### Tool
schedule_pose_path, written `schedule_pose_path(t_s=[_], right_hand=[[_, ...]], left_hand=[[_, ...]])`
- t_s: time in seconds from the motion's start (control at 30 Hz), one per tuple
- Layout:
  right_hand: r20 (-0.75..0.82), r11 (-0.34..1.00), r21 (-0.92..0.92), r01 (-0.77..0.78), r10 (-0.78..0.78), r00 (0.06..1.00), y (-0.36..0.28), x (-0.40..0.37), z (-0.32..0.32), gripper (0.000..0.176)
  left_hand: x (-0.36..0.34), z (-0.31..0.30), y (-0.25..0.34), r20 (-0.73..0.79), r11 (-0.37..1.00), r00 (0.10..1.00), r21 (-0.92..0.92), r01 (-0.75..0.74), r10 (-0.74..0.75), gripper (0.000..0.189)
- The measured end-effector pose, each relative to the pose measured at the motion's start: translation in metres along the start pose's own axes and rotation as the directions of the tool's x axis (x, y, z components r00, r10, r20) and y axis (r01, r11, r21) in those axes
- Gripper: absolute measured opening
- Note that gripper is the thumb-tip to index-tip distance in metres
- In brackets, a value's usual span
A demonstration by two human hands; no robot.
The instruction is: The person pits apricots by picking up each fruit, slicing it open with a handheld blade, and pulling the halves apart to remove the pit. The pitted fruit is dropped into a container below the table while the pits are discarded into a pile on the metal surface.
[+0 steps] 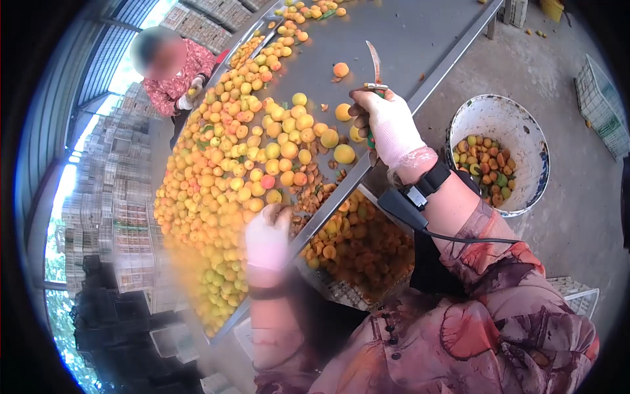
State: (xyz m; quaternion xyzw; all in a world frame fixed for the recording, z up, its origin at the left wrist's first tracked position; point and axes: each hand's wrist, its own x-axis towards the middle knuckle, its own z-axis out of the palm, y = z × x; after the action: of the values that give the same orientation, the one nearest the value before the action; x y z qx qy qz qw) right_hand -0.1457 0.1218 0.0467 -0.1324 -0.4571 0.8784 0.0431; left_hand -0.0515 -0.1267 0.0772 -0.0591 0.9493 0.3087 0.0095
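My right hand point(388, 126), in a pale glove with dark, stained fingertips, is closed round the handle of a curved knife point(375, 62). Its rusty-looking blade points up and away over the metal table point(380, 33). My left hand point(269, 238), gloved too, is over the near edge of the table beside a heap of apricots point(230, 157). Its fingers are curled together, and what they hold, if anything, is hidden. Brown pits and scraps point(315, 196) lie just beyond it. A few loose apricots point(343, 153) rest near my right hand.
Below the table edge stands a crate of cut apricots point(354, 246). On the floor at right is a white bucket point(472, 118) with fruit inside, and a plastic crate point(604, 105) beyond. Across the table, a person point(180, 79) handles fruit. Stacked crates point(131, 217) line the left.
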Motion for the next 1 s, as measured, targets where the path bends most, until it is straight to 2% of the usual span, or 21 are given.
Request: schedule_pose_path(t_s=[0.03,0.1,0.13,0.17,0.23,0.27,0.33,0.37,0.43,0.47,0.5,0.57,0.6,0.63,0.73,0.77,0.83,0.87,0.9,0.97,1.0], right_hand=[[-0.042,1.000,0.019,-0.006,0.007,0.999,0.000,0.006,0.000,0.019],[-0.064,1.000,-0.016,-0.019,0.018,0.998,-0.005,0.021,0.002,0.022],[-0.070,0.999,-0.034,-0.001,-0.002,0.998,-0.008,0.026,0.001,0.024],[-0.076,0.998,-0.054,0.017,-0.021,0.997,-0.011,0.029,0.001,0.025],[-0.089,0.997,-0.079,0.014,-0.021,0.996,-0.013,0.032,0.000,0.029],[-0.101,0.996,-0.090,0.006,-0.015,0.995,-0.009,0.035,-0.002,0.030],[-0.098,0.990,-0.138,-0.014,0.001,0.995,-0.002,0.038,-0.006,0.034],[-0.102,0.990,-0.141,-0.006,-0.008,0.995,-0.002,0.038,-0.006,0.034],[-0.097,0.981,-0.193,-0.022,0.003,0.995,0.000,0.035,-0.002,0.034],[-0.086,0.973,-0.230,0.003,-0.023,0.996,0.004,0.037,-0.002,0.034],[-0.082,0.973,-0.231,0.006,-0.025,0.996,0.006,0.037,-0.003,0.034],[-0.050,0.964,-0.266,0.003,-0.017,0.999,0.007,0.036,-0.002,0.035],[-0.038,0.952,-0.305,0.026,-0.039,0.998,0.010,0.039,-0.004,0.035],[-0.039,0.953,-0.303,0.026,-0.040,0.998,0.013,0.043,-0.004,0.035],[0.004,0.939,-0.332,0.088,-0.092,0.996,0.019,0.053,-0.004,0.032],[0.003,0.939,-0.332,0.094,-0.099,0.995,0.018,0.055,-0.003,0.032],[-0.015,0.983,-0.184,0.000,-0.003,1.000,0.015,0.056,-0.002,0.031],[-0.010,0.992,-0.128,0.000,-0.001,1.000,0.012,0.056,0.002,0.030],[-0.058,0.994,-0.109,-0.011,0.004,0.998,0.010,0.052,0.006,0.027],[-0.017,0.991,-0.130,0.031,-0.033,0.999,0.011,0.049,0.011,0.024],[0.013,0.993,-0.093,0.077,-0.076,0.997,0.014,0.047,0.015,0.024]], left_hand=[[0.009,0.001,-0.001,-0.001,1.000,1.000,-0.008,-0.002,0.002,0.025],[0.031,0.006,-0.006,0.118,0.949,0.952,0.110,-0.295,0.282,0.027],[0.041,0.011,-0.002,0.195,0.964,0.953,0.087,-0.250,0.230,0.031],[0.052,0.019,-0.001,0.198,0.964,0.952,0.078,-0.254,0.235,0.031],[0.078,0.039,0.000,0.294,0.883,0.874,0.156,-0.442,0.386,0.035],[0.086,0.047,0.008,0.296,0.883,0.872,0.148,-0.446,0.391,0.035],[0.099,0.065,0.026,0.337,0.776,0.826,0.309,-0.550,0.452,0.041],[0.104,0.070,0.036,0.391,0.760,0.794,0.283,-0.585,0.466,0.046],[0.109,0.082,0.052,0.485,0.695,0.772,0.382,-0.609,0.410,0.045],[0.115,0.091,0.047,0.509,0.674,0.725,0.328,-0.662,0.464,0.043],[0.118,0.096,0.047,0.505,0.674,0.727,0.330,-0.661,0.465,0.043],[0.123,0.104,0.047,0.579,0.679,0.740,0.391,-0.621,0.343,0.041],[0.123,0.106,0.044,0.557,0.693,0.765,0.412,-0.592,0.322,0.038],[0.122,0.104,0.047,0.558,0.691,0.765,0.413,-0.593,0.322,0.038],[0.118,0.089,0.050,0.621,0.734,0.771,0.458,-0.502,0.140,0.039],[0.122,0.082,0.052,0.620,0.731,0.771,0.458,-0.506,0.146,0.039],[0.128,0.070,0.060,0.622,0.781,0.783,0.493,-0.384,-0.008,0.038],[0.130,0.064,0.067,0.565,0.821,0.825,0.460,-0.338,0.023,0.036],[0.133,0.065,0.066,0.565,0.817,0.824,0.454,-0.356,0.045,0.036],[0.148,0.079,0.067,0.336,0.856,0.900,0.339,-0.391,0.278,0.039],[0.154,0.085,0.069,0.333,0.812,0.878,0.364,-0.457,0.345,0.033]])
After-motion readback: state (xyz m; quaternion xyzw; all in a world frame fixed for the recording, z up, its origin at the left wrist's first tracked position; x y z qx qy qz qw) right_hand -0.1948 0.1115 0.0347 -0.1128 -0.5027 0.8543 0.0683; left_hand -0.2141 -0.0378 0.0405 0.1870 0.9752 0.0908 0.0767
